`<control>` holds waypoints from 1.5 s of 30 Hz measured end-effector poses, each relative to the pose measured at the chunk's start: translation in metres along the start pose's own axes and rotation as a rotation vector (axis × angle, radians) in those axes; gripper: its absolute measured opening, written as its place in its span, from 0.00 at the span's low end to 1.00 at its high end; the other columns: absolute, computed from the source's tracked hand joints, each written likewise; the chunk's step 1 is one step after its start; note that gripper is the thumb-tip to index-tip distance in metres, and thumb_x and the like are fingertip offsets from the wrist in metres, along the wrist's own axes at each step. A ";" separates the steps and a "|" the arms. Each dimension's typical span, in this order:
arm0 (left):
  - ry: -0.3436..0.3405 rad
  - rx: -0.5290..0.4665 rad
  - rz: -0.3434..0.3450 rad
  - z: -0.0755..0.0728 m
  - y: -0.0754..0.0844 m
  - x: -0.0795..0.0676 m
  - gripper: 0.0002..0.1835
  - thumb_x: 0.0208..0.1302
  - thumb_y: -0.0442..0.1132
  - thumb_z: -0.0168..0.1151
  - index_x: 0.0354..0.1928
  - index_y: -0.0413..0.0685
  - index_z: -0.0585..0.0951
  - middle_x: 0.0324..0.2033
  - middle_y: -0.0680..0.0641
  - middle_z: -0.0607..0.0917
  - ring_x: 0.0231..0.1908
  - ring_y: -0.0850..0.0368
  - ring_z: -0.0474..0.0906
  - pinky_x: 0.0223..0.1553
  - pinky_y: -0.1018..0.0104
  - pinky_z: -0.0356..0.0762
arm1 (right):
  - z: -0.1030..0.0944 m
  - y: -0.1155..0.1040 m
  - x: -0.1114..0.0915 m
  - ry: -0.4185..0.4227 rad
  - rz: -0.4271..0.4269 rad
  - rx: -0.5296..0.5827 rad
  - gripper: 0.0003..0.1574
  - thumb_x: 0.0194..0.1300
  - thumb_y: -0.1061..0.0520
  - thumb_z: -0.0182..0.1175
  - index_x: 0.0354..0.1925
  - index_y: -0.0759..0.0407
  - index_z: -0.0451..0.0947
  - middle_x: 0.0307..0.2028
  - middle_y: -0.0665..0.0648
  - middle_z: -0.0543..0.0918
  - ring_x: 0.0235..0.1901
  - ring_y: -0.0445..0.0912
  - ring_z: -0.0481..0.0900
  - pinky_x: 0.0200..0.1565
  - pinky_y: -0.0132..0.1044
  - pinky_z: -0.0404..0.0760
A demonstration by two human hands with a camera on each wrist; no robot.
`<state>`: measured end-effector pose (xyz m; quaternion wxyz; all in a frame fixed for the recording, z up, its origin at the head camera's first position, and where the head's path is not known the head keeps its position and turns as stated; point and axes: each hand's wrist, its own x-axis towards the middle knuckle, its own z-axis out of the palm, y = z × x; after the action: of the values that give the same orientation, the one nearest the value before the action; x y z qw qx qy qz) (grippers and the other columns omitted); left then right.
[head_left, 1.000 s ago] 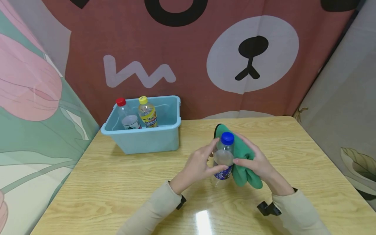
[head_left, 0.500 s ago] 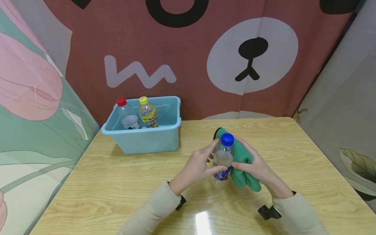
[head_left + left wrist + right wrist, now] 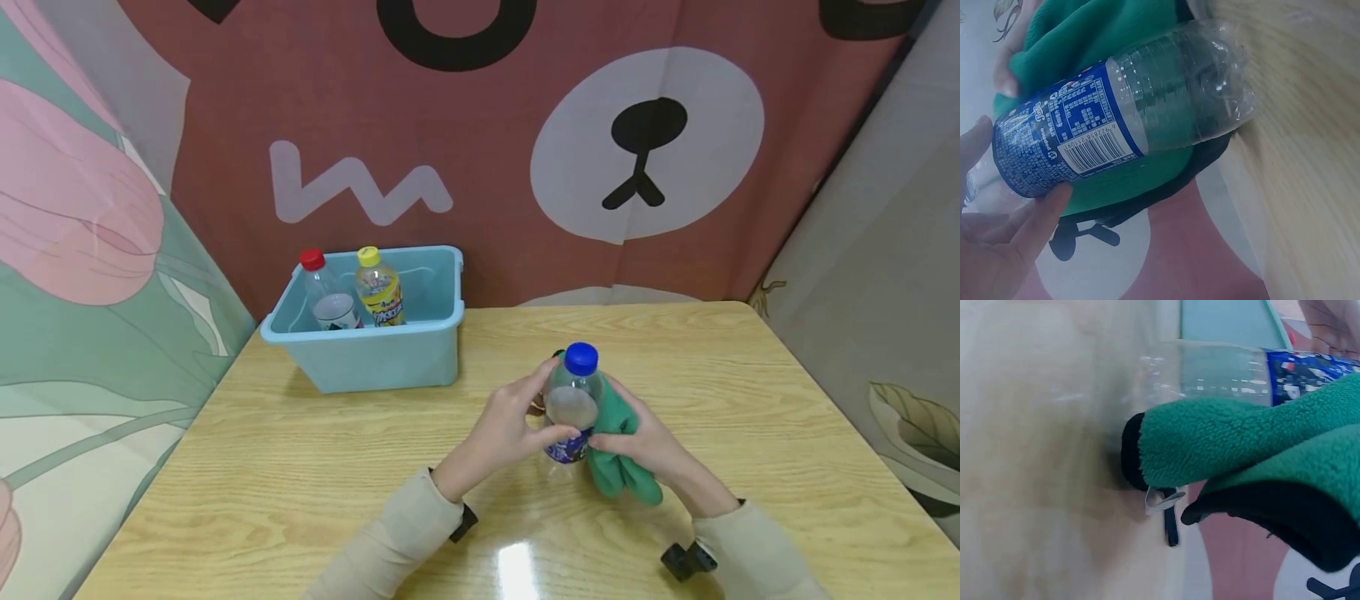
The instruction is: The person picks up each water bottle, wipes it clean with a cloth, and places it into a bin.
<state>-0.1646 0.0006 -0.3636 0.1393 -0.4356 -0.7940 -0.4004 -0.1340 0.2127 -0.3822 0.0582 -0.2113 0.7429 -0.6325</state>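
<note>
A clear plastic bottle with a blue cap and blue label stands upright at the middle right of the table in the head view. My left hand grips its upper part from the left, thumb across the label. My right hand holds a green cloth with black edging against the bottle's right side. In the left wrist view the label shows a barcode, and the cloth lies behind the bottle. Folds of fluffy cloth cover part of the bottle in the right wrist view, where the right fingers are hidden.
A light blue plastic bin stands at the back left of the wooden table. Inside it are a red-capped bottle and a yellow-capped bottle. A patterned curtain hangs behind the table.
My right hand and the cloth have slid down the bottle's right side, toward me and slightly left. The left hand and the bottle have barely moved.
</note>
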 end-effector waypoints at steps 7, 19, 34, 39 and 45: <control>-0.024 -0.059 -0.038 0.001 0.002 -0.001 0.42 0.51 0.42 0.69 0.65 0.43 0.58 0.43 0.43 0.79 0.34 0.57 0.79 0.30 0.83 0.74 | 0.002 0.012 -0.001 -0.014 0.040 -0.003 0.50 0.52 0.69 0.59 0.69 0.63 0.45 0.50 0.61 0.70 0.42 0.44 0.74 0.43 0.36 0.75; -0.017 -0.067 -0.161 0.005 0.007 0.002 0.41 0.53 0.50 0.66 0.65 0.47 0.58 0.49 0.44 0.72 0.42 0.57 0.74 0.33 0.76 0.77 | 0.000 0.016 -0.005 0.091 0.025 0.050 0.43 0.51 0.71 0.55 0.65 0.53 0.59 0.43 0.50 0.74 0.39 0.41 0.73 0.40 0.32 0.75; -0.014 -0.180 -0.182 0.001 0.000 0.001 0.42 0.54 0.43 0.67 0.66 0.43 0.56 0.45 0.44 0.73 0.44 0.55 0.73 0.37 0.75 0.76 | -0.011 -0.007 -0.006 0.198 -0.029 0.203 0.43 0.51 0.74 0.54 0.63 0.46 0.64 0.48 0.44 0.74 0.44 0.38 0.73 0.42 0.29 0.76; -0.017 -0.210 -0.187 -0.001 -0.003 0.001 0.39 0.53 0.42 0.67 0.64 0.44 0.58 0.46 0.43 0.74 0.45 0.53 0.73 0.38 0.73 0.77 | -0.014 -0.015 -0.006 0.213 -0.054 0.206 0.43 0.51 0.75 0.54 0.63 0.47 0.64 0.49 0.44 0.73 0.45 0.38 0.72 0.43 0.28 0.75; -0.040 -0.202 -0.180 -0.006 -0.007 0.001 0.38 0.54 0.42 0.67 0.65 0.45 0.59 0.50 0.42 0.72 0.48 0.54 0.71 0.38 0.72 0.77 | -0.015 -0.021 -0.003 0.210 -0.093 0.199 0.43 0.52 0.76 0.53 0.63 0.48 0.64 0.49 0.47 0.73 0.44 0.40 0.72 0.41 0.29 0.76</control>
<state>-0.1715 -0.0054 -0.3633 0.0427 -0.3823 -0.7882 -0.4804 -0.1313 0.2253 -0.3598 -0.0284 -0.1714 0.6680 -0.7236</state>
